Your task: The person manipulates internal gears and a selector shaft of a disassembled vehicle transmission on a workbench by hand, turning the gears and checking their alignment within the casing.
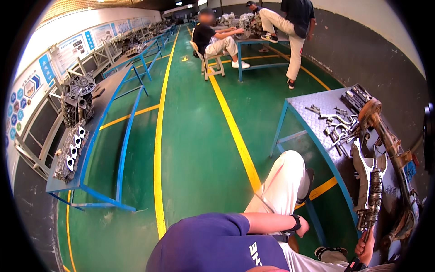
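At the lower right, my right hand (364, 247) is closed round the near end of a gear shaft (374, 195), which carries a stack of dark, toothed gears. The shaft stands out over a pale metal housing part (360, 174) on the workbench. My left hand (302, 226), with a black band at the wrist, is by my lap, its fingers curled in and partly hidden; nothing shows in it. Beyond the housing lie several bent metal rods and shift forks (340, 127). A long rusty axle housing (390, 140) runs along the bench's right side.
The blue-framed workbench (312, 106) stands close on my right. At left, another bench (97, 136) bears an engine block (77, 102) and a cylinder head (70, 152). Farther ahead, a seated person (213, 36) and two others are around a parts table. Yellow lines mark the green floor (195, 136).
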Demonstrator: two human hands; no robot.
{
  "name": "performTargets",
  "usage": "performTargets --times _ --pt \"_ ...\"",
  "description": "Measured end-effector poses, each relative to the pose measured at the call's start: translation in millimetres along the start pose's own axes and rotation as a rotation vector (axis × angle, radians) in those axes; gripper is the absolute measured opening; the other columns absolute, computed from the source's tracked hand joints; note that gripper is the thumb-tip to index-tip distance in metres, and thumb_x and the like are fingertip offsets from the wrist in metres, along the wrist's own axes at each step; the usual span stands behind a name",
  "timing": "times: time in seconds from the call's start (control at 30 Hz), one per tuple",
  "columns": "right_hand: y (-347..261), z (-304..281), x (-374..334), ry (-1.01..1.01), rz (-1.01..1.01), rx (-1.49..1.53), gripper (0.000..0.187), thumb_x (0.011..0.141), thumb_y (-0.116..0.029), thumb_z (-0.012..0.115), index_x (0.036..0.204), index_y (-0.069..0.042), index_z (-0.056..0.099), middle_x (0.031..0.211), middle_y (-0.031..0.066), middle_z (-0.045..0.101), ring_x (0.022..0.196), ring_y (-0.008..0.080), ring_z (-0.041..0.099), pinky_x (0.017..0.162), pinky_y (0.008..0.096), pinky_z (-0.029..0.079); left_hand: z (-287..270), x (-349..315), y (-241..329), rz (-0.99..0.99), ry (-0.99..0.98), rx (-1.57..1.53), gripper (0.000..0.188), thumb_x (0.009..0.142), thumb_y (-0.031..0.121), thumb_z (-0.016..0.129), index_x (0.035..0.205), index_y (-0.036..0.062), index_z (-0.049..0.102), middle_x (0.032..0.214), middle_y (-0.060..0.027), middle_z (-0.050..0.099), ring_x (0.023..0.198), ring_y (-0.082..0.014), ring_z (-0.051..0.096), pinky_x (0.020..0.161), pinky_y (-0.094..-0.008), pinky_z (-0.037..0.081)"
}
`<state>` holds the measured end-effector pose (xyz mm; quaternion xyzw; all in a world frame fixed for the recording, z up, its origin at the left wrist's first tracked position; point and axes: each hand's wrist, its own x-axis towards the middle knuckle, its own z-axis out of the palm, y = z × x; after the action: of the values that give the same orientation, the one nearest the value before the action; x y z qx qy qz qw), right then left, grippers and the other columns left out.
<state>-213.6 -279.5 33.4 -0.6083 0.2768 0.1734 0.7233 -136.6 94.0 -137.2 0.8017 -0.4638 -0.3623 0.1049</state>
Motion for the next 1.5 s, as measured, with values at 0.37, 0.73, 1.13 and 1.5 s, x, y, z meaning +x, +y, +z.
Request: performTargets --times 0.37,0.73,1.13,1.5 --pt "17.2 34.6 6.0 0.630 -0.783 -1.044 0.053 0.105 -0.044 0.060 0.101 0.009 0.062 0.077 0.0266 0.063 0.073 0.0490 0.061 0.070 0.0551 0.047 -0.3 1.9 -0.5 -0.035 -0.007 -0.008 0.045 0.093 0.040 0.068 0.120 0.0048 0.075 0.117 -0.0176 0.075 0.113 -0.0389 0.069 0.095 -0.0505 0.056" --pt "14.7 61.2 -12.5 0.963 -0.684 -1.438 0.049 0.104 -0.049 0.058 0.105 0.000 0.063 0.090 0.0270 0.071 0.085 0.0496 0.067 0.072 0.0580 0.050 -2.9 1.9 -1.1 -0.008 -0.016 0.005 0.042 0.092 0.040 0.068 0.115 0.0058 0.077 0.113 -0.0163 0.076 0.108 -0.0375 0.071 0.091 -0.0484 0.056" --pt "12.4 94.9 -16.3 1.142 -0.498 -1.438 0.067 0.099 -0.066 0.054 0.098 0.000 0.063 0.088 0.0257 0.072 0.085 0.0480 0.071 0.074 0.0577 0.055 13.5 17.0 -14.0 -0.012 -0.062 -0.032 0.044 0.094 0.041 0.068 0.117 0.0036 0.076 0.112 -0.0188 0.076 0.109 -0.0389 0.070 0.095 -0.0483 0.054" --pt "12.3 96.8 -20.8 1.170 -0.545 -1.428 0.064 0.098 -0.065 0.058 0.107 -0.002 0.065 0.087 0.0249 0.072 0.084 0.0476 0.070 0.072 0.0567 0.054 -1.0 8.2 -7.4 -0.001 -0.032 -0.017 0.045 0.093 0.044 0.070 0.119 0.0079 0.077 0.115 -0.0142 0.076 0.110 -0.0359 0.070 0.094 -0.0478 0.055"
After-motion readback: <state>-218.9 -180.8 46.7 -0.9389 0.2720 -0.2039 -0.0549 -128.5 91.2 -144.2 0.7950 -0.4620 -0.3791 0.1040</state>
